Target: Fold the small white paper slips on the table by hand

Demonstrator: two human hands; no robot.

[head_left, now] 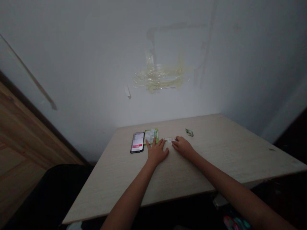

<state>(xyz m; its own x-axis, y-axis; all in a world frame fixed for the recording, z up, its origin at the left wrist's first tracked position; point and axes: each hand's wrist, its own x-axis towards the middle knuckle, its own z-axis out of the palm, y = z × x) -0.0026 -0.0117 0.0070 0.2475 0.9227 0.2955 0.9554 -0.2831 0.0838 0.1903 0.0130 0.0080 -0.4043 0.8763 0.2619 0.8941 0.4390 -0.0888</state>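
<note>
My left hand [157,152] lies on the table with its fingers spread. Its fingertips reach the lower edge of a flat green-and-white printed packet [151,134] and the left end of a small printed paper strip [169,139]. At the strip's right end, my right hand [182,146] has its fingers closed on it. The print is too small to read. A phone [137,142] with a lit, partly pixelated screen lies just left of the packet.
A small crumpled green wrapper [189,132] lies on the pale wooden table [120,179], right of my hands. Behind the table stands a grey-white wall [96,80] with peeling clear tape [158,78]. A dark shape [57,191] is at the lower left.
</note>
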